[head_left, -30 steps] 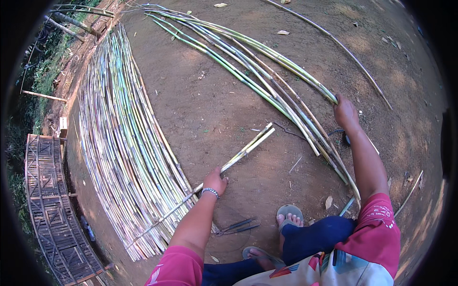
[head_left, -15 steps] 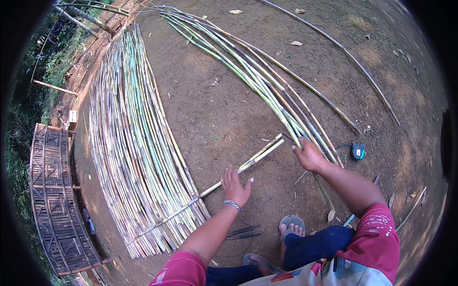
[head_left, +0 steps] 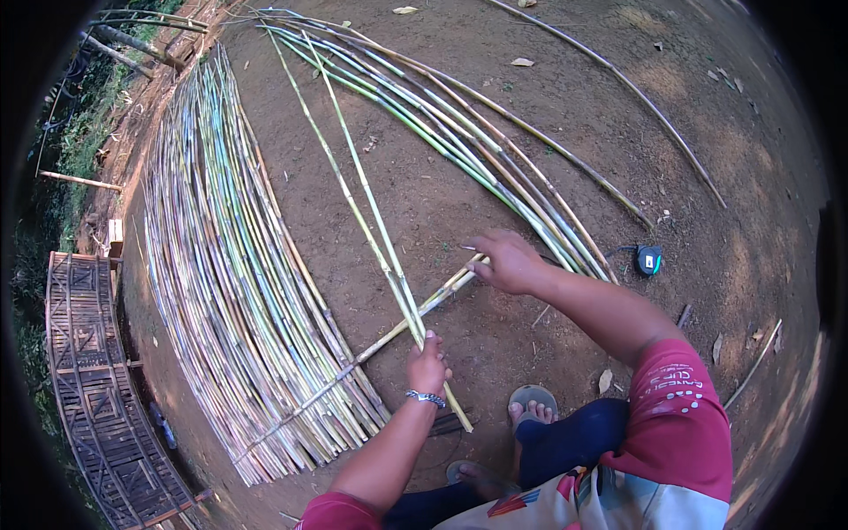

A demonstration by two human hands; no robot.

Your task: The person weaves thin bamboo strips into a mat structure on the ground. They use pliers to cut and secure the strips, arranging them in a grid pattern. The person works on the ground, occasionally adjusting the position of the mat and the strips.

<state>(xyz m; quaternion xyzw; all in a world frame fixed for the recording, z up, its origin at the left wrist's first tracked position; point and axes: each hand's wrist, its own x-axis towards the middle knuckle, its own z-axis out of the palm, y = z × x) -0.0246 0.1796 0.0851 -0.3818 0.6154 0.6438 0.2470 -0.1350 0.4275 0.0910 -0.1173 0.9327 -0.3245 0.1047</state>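
Note:
My left hand [head_left: 427, 364], with a metal bracelet at its wrist, is closed round two thin bamboo poles [head_left: 371, 208] near their lower ends. These poles slant away from me and pass over a split bamboo crosspiece [head_left: 380, 343]. My right hand [head_left: 507, 261] has its thumb and fingers closed at the forked right end of that crosspiece. The crosspiece's left part runs through the lower ends of a wide row of bamboo poles [head_left: 238, 265] laid side by side on the ground. A looser bundle of bamboo poles [head_left: 459, 141] lies to the right.
A tape measure [head_left: 648, 260] lies on the soil right of the bundle. One long single pole [head_left: 618, 75] curves along the far right. A slatted bamboo platform [head_left: 93, 380] stands at the left. My sandalled foot [head_left: 533, 408] is close below my hands.
Two poles have come from the right bundle over to the crosspiece, and my left hand now grips them. My right hand has left the bundle and moved left to the crosspiece's forked end.

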